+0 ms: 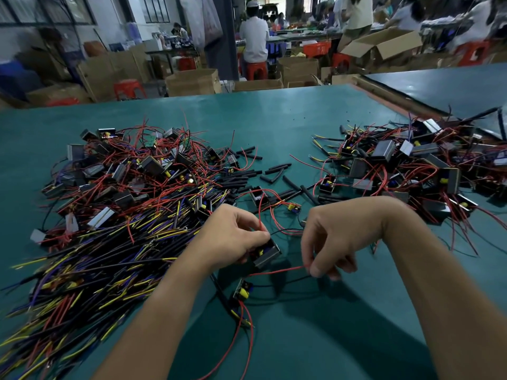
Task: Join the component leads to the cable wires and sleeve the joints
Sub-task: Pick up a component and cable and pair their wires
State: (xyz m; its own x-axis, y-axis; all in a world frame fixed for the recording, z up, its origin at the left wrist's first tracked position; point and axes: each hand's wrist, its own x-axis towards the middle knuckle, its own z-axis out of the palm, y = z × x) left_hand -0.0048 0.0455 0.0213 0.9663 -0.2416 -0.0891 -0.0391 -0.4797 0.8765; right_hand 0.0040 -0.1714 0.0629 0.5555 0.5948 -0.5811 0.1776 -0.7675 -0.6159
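Note:
My left hand (233, 237) grips a small dark boxed component (267, 253) with yellow parts, just above the green table (274, 127). From it a red lead (277, 270) runs right to my right hand (329, 242), whose thumb and fingers pinch the lead's end together with a black wire (296, 278). A second small component (242, 292) with red leads lies on the table below my hands, joined to a black cable (222, 294).
A big heap of black cables with yellow and purple wires (104, 259) and components fills the left. Another pile of components (411, 165) lies at the right. Loose black sleeve pieces (274, 171) are scattered in the middle. People work at far benches.

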